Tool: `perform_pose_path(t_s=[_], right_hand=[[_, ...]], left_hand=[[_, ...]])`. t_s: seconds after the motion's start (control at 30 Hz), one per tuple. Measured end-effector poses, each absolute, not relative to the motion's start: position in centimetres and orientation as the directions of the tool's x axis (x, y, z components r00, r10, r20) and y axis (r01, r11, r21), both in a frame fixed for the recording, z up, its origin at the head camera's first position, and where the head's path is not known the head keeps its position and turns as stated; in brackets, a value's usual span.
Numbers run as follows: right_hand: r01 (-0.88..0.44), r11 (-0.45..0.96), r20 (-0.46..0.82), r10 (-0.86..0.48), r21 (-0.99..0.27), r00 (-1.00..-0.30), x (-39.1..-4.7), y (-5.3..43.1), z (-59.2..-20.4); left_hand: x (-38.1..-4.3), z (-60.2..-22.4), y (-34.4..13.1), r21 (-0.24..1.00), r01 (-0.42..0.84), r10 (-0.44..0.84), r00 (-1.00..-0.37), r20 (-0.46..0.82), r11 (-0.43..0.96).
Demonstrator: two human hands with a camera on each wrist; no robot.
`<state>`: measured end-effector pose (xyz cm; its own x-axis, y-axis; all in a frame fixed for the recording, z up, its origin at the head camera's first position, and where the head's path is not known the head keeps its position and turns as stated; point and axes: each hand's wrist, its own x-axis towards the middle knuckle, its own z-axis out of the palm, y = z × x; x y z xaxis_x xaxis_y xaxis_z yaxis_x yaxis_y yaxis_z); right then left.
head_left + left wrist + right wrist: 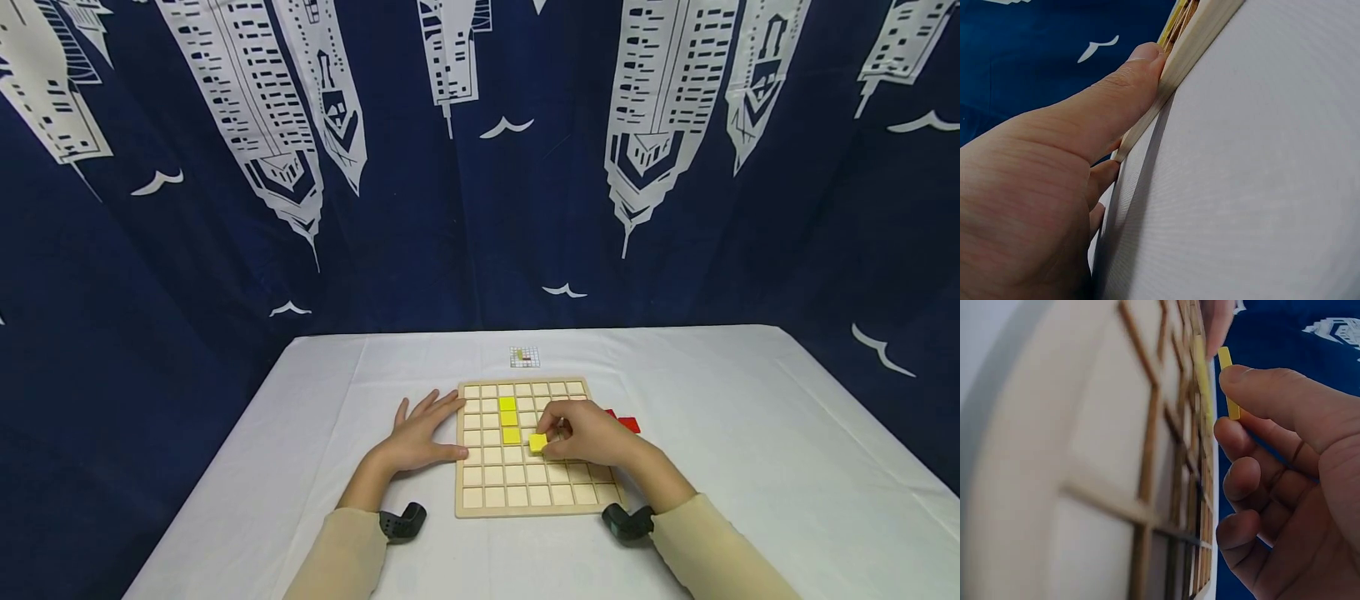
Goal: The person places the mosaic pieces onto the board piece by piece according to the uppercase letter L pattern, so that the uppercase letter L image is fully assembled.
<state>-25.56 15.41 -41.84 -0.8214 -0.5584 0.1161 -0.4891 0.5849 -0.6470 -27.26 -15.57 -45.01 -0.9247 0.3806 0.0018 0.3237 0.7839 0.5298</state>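
Observation:
A wooden grid board [480,512] lies on the white table, with three yellow square tiles [510,436] set in one column. My right hand [592,433] pinches another yellow tile [537,442] between thumb and fingers, just over the board beside that column. In the right wrist view the pinched tile [1230,384] shows edge-on, standing off the grid. At the board's left edge rests my left hand [420,437], fingers spread, thumb and fingertips touching the frame. The left wrist view shows its thumb [1138,69] laid against the wooden rim [1200,44].
Red tiles [628,425] lie right of the board, partly hidden by my right hand. A small printed grid card [524,357] sits behind the board. A dark blue patterned cloth [465,208] hangs behind the table [750,417]. Each wrist wears a black device [403,522].

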Motion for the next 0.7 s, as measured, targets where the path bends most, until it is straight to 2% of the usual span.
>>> perform_pose_path(t_s=[0.7], right_hand=[[-0.514, 0.599, 0.129, -0.566, -0.614, -0.814, -25.2, 12.8, -42.7]], left_hand=[[-27.4, -45.2, -15.7, 0.521, 0.325, 0.380, -0.925, 0.000, 0.789]])
